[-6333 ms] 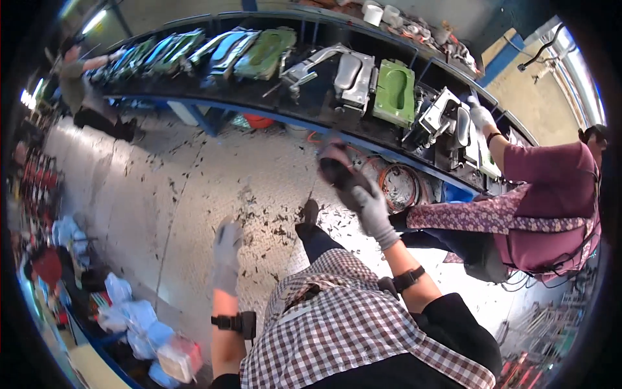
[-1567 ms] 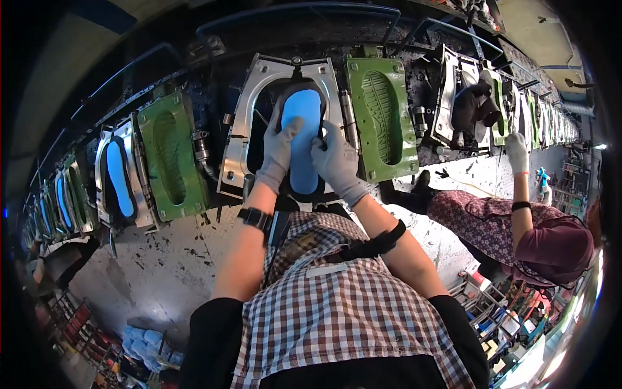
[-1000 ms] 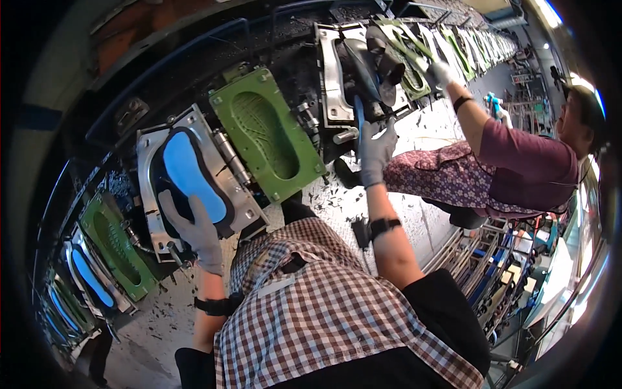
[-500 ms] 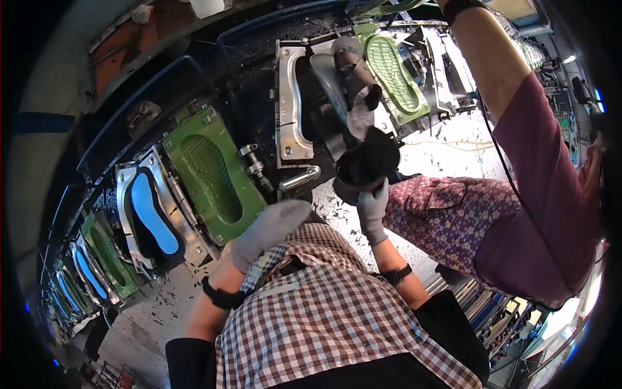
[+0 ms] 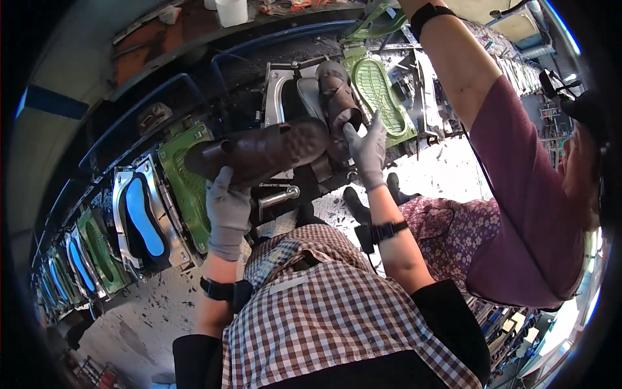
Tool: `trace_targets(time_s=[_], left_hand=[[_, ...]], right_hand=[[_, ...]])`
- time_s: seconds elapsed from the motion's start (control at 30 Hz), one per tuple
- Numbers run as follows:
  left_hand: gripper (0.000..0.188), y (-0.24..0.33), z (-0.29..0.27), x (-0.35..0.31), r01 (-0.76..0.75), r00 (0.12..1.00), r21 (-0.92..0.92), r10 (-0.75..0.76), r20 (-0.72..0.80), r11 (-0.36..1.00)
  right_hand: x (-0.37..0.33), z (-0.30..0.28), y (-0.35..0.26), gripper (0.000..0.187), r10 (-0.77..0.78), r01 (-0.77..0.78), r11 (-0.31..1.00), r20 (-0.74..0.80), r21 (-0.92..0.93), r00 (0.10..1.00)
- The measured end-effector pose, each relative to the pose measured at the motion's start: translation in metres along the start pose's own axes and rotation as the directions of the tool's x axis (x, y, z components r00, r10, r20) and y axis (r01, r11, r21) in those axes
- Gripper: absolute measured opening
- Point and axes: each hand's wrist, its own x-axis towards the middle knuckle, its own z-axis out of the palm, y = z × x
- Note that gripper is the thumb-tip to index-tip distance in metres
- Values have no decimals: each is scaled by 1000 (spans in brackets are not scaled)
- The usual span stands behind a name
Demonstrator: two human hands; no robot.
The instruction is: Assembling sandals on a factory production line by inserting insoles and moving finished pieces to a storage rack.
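Observation:
Both my hands wear grey gloves. In my left hand [image 5: 228,206], a dark brown sandal [image 5: 265,150] is gripped near one end, its length stretched sideways across the bench front. A second brown sandal [image 5: 338,97] lies over an opened metal mould [image 5: 277,97] ahead of me. Close against the lower end of that second sandal, my right hand [image 5: 369,155] has its thumb and fingers spread; whether it touches the sandal I cannot tell. A green sole mould half [image 5: 379,94] sits just right of it. The held sandal partly covers another green mould half [image 5: 188,175] at left.
More moulds with blue sole shapes [image 5: 144,217] run down the left. A metal handle [image 5: 278,198] juts toward me. At right stands a co-worker in a purple top [image 5: 525,194], one arm [image 5: 457,65] reaching over the bench. A white bucket [image 5: 232,11] is at the back.
The sandal held low by my right hand is now in my left hand, raised to the left. My right hand has moved up to the other sandal and spread its fingers.

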Motion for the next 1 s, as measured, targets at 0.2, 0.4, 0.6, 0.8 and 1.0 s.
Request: trace_targets(time_s=[0.2, 0.4, 0.6, 0.8, 1.0], left_hand=[[43, 7, -58, -24, -176, 976, -29, 178, 122, 984], [35, 9, -154, -10, -471, 865, 795, 379, 330, 382], [41, 9, -61, -31, 82, 953, -239, -6, 302, 968], [51, -25, -81, -16, 53, 994, -183, -33, 108, 982], [43, -67, -40, -3, -409, 913, 482, 348, 214, 775]], right_hand=[[-31, 7, -25, 32, 281, -319, 948, 490, -7, 825], [-108, -28, -24, 29, -113, -145, 908, 562, 394, 819], [-55, -48, 32, 31, -136, 55, 936, 213, 349, 967], [-56, -69, 3, 36, -121, 0, 940, 335, 340, 934], [19, -57, 74, 35, 23, -113, 957, 318, 267, 948]])
